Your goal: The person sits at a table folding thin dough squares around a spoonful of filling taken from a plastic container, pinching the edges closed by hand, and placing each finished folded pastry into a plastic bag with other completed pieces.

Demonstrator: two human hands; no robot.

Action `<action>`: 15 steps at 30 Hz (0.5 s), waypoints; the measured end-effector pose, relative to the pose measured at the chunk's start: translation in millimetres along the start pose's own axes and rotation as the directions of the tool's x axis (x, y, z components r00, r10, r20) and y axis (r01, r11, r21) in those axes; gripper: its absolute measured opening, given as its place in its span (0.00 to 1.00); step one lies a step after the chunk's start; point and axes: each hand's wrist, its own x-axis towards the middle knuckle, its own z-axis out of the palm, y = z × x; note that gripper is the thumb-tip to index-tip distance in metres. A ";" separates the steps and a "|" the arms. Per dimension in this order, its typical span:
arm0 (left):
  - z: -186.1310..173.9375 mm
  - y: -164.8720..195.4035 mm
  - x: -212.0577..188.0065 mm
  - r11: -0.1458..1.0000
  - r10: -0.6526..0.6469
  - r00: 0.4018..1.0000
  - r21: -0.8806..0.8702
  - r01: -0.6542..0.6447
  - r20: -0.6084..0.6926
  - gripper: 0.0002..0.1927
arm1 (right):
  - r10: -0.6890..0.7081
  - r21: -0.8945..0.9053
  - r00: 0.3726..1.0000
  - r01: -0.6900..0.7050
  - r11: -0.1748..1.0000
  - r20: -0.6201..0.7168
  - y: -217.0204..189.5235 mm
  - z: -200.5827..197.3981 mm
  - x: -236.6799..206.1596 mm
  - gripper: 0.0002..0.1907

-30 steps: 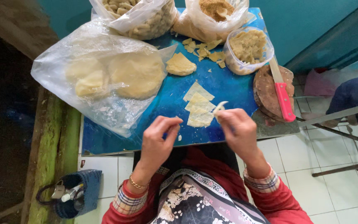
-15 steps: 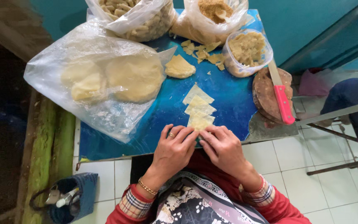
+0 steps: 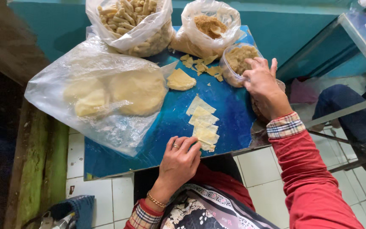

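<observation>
1. At the far left, a large clear plastic bag [image 3: 94, 101] lies on your blue desk [image 3: 166, 127], with pale rounds of dough inside it.
2. Behind it stands an open bag of rolled pastry sticks [image 3: 134, 25], near the desk's back edge.
3. Your left hand [image 3: 181, 159] rests palm-down at the front edge of the desk, fingers loosely curled and gripping nothing; its fingertips touch the nearest piece in the stack of thin dough squares [image 3: 203, 125].
4. Those dough squares lie overlapping in a short row down the middle of the desk, with a thicker wedge of dough [image 3: 180, 80] further back, apart from them.
5. Behind them, a bag of brown crumbly filling [image 3: 208, 25] stands with a spoon in it, and dough scraps [image 3: 200, 63] are scattered just in front.
6. Your right hand [image 3: 262, 82] rests on the rim of the small tub of filling [image 3: 240, 59], fingers spread on it; you cannot tell whether it pinches any filling.
</observation>
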 end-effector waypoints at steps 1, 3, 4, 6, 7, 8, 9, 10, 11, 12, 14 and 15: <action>0.7 0.5 -0.7 1.000 -0.002 1.000 -0.006 0.002 -0.004 0.11 | 0.014 0.049 0.999 -0.012 0.999 -0.038 4.1 6.4 -0.7 0.07; 2.8 0.4 -0.6 1.000 0.002 1.000 -0.008 -0.002 -0.013 0.10 | 0.061 0.136 0.994 -0.048 0.990 -0.095 7.3 14.6 -8.5 0.09; 3.2 0.1 -1.1 1.000 0.004 1.000 -0.007 -0.004 -0.016 0.10 | 0.087 0.183 0.989 -0.064 0.981 -0.122 6.6 17.5 -11.2 0.10; 3.6 -0.6 -1.4 1.000 0.003 1.000 -0.001 -0.003 -0.023 0.10 | 0.093 0.115 0.989 -0.080 0.990 -0.117 6.2 19.3 -14.5 0.07; 3.8 -0.4 -1.4 1.000 0.005 1.000 0.001 -0.005 -0.024 0.10 | 0.100 0.080 0.988 -0.091 0.993 -0.114 5.4 19.8 -15.5 0.05; 3.7 -0.2 -1.5 1.000 0.006 1.000 -0.003 -0.006 -0.024 0.10 | 0.082 0.091 0.992 -0.073 0.993 -0.100 6.1 19.7 -14.3 0.05; 3.2 0.0 -1.5 1.000 0.008 1.000 -0.007 -0.008 -0.024 0.10 | 0.065 0.102 0.994 -0.056 0.993 -0.087 8.8 18.7 -12.7 0.05; 3.0 -0.1 -0.9 1.000 0.011 1.000 -0.009 -0.011 -0.027 0.10 | 0.045 0.113 0.996 -0.036 0.993 -0.077 11.8 18.5 -9.5 0.06; 2.6 -0.3 -0.2 1.000 0.011 1.000 -0.012 -0.012 -0.029 0.10 | 0.041 0.148 0.997 -0.032 0.989 -0.058 14.5 19.4 -5.4 0.07; 2.2 0.1 -0.1 1.000 0.012 0.999 -0.014 -0.012 -0.032 0.09 | 0.035 0.182 0.999 -0.027 0.983 -0.040 17.3 21.0 -1.4 0.10; 1.6 0.3 0.9 1.000 0.009 0.999 -0.007 -0.009 -0.040 0.09 | -0.001 0.212 1.000 0.002 0.977 -0.009 20.5 26.8 7.4 0.13; 1.6 0.9 0.7 1.000 0.009 0.999 -0.003 -0.009 -0.042 0.09 | -0.023 0.206 1.000 0.021 0.978 0.007 18.9 31.3 10.1 0.14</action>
